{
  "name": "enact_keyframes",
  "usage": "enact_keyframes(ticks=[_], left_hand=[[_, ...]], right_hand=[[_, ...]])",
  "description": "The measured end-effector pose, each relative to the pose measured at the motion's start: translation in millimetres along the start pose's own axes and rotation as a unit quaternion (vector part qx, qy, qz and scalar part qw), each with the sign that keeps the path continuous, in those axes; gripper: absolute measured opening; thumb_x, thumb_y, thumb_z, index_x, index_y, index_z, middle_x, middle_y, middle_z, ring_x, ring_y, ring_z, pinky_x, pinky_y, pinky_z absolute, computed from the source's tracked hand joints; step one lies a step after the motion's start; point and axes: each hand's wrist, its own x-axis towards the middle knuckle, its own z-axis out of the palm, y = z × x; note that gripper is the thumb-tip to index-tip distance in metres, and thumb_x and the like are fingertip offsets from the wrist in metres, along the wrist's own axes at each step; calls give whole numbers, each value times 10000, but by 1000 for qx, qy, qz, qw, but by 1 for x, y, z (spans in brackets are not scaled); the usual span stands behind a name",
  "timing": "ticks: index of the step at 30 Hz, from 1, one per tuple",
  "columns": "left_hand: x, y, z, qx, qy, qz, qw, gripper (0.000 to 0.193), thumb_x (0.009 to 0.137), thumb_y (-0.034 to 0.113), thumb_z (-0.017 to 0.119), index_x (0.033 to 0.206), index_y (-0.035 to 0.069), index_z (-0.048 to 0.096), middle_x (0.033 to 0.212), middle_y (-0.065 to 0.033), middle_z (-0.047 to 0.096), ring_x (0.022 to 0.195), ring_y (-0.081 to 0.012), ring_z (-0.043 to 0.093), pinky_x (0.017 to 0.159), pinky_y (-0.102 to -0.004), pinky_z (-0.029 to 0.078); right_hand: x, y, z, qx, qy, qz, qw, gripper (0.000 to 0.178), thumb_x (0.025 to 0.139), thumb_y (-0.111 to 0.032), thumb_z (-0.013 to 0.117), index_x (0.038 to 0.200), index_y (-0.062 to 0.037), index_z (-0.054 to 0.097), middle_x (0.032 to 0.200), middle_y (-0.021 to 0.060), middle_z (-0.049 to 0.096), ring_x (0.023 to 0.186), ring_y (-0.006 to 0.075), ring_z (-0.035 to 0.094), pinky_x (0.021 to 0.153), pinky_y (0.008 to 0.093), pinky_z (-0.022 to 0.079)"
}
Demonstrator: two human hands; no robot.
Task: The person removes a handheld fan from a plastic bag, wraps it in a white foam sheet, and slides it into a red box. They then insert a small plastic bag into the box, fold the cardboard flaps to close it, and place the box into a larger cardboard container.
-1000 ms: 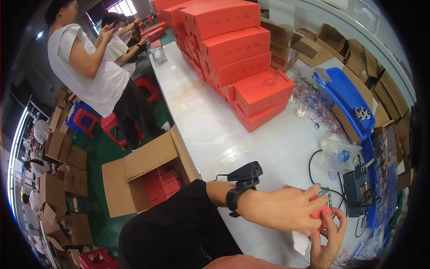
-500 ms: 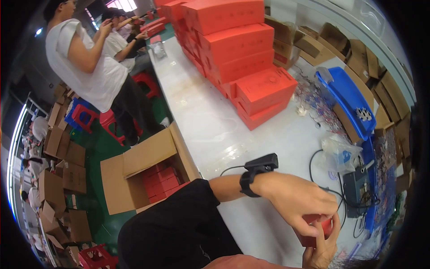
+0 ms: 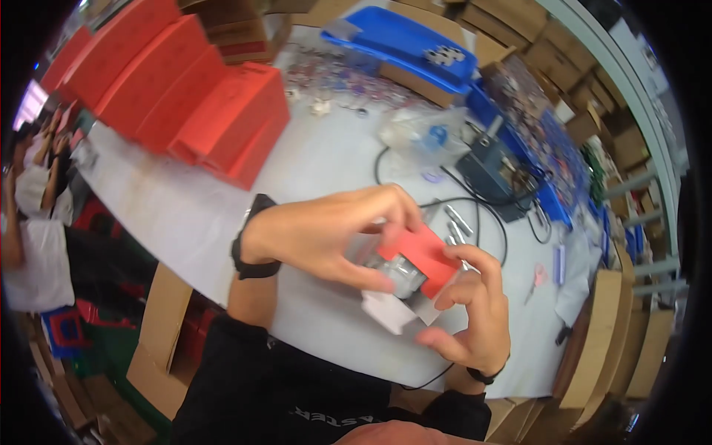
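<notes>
A small red box is held above the white table, its end open and a pale flap hanging out. Inside the opening sits a grey item in clear plastic. My left hand closes on the box's left side, fingers at its upper corner and thumb by the plastic. Curled fingers of my right hand grip its right edge, while the right thumb stands apart below. Small silver metal cylinders lie just beyond the box. Blur hides the exact finger contacts.
Larger red boxes are stacked at the far left of the table. Beyond my hands are a clear plastic bag, a dark device with cables and a blue tray. Pink-handled scissors lie right. An open carton stands left.
My view has swung to the right, so the box and hands now appear nearer the middle. The small box now shows its open end, with the flap out and the plastic-wrapped item visible.
</notes>
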Motion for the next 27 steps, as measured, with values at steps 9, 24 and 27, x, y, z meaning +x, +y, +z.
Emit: enact_keyframes(ticks=[9, 24, 27], left_hand=[[-2, -15, -6, -3, 77, -23, 997, 658, 654, 196, 983, 986, 115, 421, 1391, -226, 485, 1385, -374, 476, 1162, -496, 403], [21, 13, 43, 150, 69, 59, 985, 626, 677, 251, 959, 1061, 58, 505, 1420, -223, 425, 1312, -397, 527, 1107, -464, 473], [21, 12, 41, 147, 92, 73, 982, 656, 677, 276, 952, 1115, 47, 521, 1464, -240, 393, 1341, -415, 509, 1108, -464, 469]], right_hand=[[2, 48, -17, 199, -71, -46, 976, 345, 765, -123, 850, 1004, -67, 608, 1416, 235, 492, 1069, 314, 632, 927, 393, 521], [-29, 1, -27, -84, 56, 56, 993, 387, 805, -95, 827, 1142, -55, 641, 1223, 155, 652, 913, 286, 690, 840, 317, 559], [-31, 6, -29, -62, 82, 60, 993, 351, 868, -78, 773, 1188, -39, 637, 1137, 138, 686, 873, 257, 702, 814, 301, 564]])
